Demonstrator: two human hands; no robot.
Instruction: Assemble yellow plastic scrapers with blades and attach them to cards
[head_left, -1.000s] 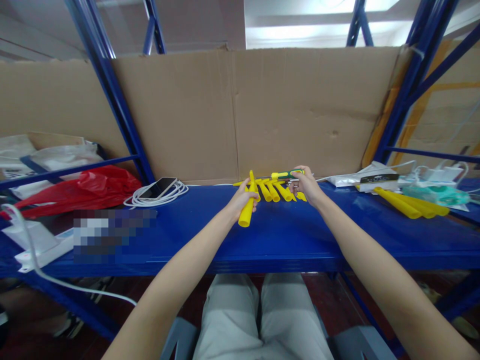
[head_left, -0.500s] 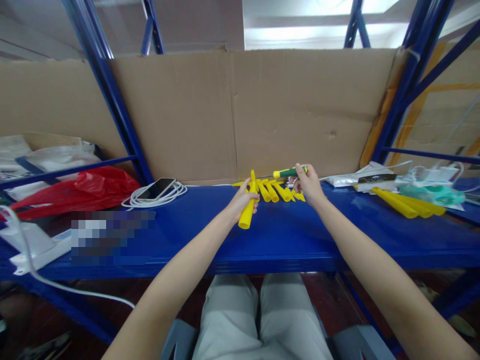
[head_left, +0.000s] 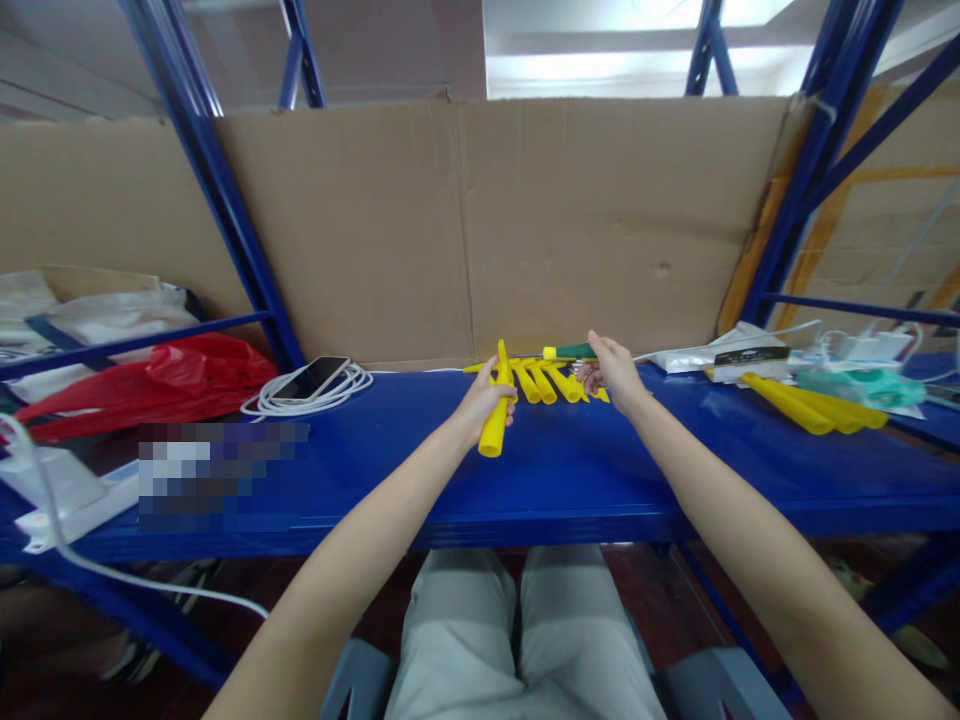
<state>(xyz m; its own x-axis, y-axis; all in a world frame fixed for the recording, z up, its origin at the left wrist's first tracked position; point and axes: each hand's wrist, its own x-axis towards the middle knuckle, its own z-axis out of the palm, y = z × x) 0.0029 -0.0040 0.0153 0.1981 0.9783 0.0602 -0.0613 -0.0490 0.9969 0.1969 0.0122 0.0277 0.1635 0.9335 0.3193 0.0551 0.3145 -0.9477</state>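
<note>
Currently, below the front edge of the tabletop (head_left: 420, 455), grey trousers (head_left: 465, 630). Close to the front left corner, a white power strip (head_left: 82, 513). Farther in, about halfway between the side edges, gripping a yellow tube (head_left: 493, 430) in the left hand (head_left: 480, 402), with fingers wrapped round it, its wide mouth toward the front edge and its narrow tip toward the back. Right of that, pinching the end of a green-handled screwdriver (head_left: 576, 351) in the right hand (head_left: 616, 375), with the shaft toward the tube's tip; impossible to tell whether touching. Toward the right edge, more tubes (head_left: 799, 405) side by side, in front of a teal bag (head_left: 859, 385). Just beyond the hands, near the back edge, a row of tubes (head_left: 546, 385). Near the back left corner, a phone (head_left: 326, 377) on a coiled white cable (head_left: 358, 387). Past the back edge, upright cardboard (head_left: 360, 240).
</note>
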